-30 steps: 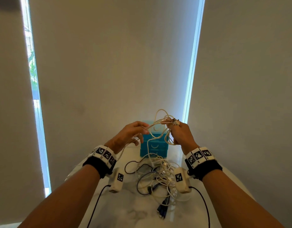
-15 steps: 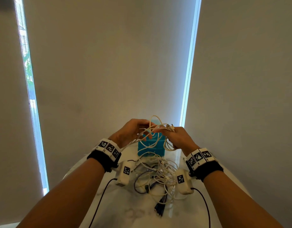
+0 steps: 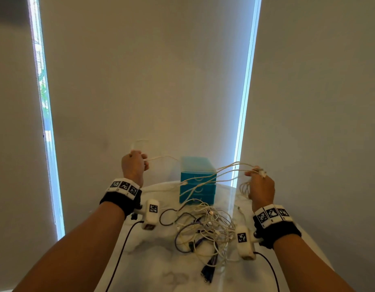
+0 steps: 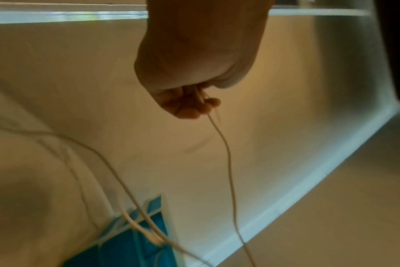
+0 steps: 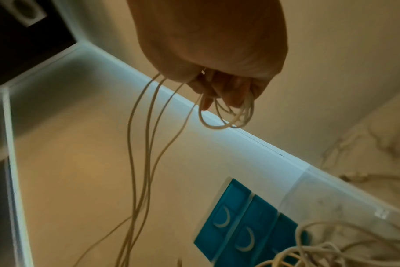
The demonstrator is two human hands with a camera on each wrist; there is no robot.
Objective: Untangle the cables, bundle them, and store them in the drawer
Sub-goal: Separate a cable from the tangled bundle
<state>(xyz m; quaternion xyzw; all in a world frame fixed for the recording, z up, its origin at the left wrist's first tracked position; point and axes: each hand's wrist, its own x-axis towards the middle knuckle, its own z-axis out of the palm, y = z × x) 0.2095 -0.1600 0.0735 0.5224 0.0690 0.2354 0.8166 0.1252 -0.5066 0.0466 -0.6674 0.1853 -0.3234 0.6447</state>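
1. Left hand (image 3: 133,165) raised above the surface (image 3: 157,266), fingers curled tight around the end of a single white cable (image 3: 161,158); same grip seen from the left wrist, with the strand (image 4: 226,151) running down out of the fist.
2. Right hand (image 3: 260,186) also raised, well apart from the left, fingers closed on several white strands, with a small plug (image 3: 262,172) poking out at the fingertips.
3. Small coil of white loops (image 5: 226,115) hanging from the right fingers in the right wrist view, plus three longer strands (image 5: 146,144) dropping away below the palm.
4. White strands stretched from the right hand across the front of the blue drawer unit (image 3: 197,180) and down toward the heap.
5. Tangled heap of cables (image 3: 205,228) lying on the surface between the two forearms, just in front of the drawer unit: mostly white, with some dark and purple strands mixed in and a dark connector (image 3: 209,270) at the near edge.
6. Drawer unit standing at the far side of the surface against the pale blinds (image 3: 144,81), three drawers stacked, all pushed in.
7. Black bands with checkered markers on both wrists, each carrying a white camera module (image 3: 151,213).
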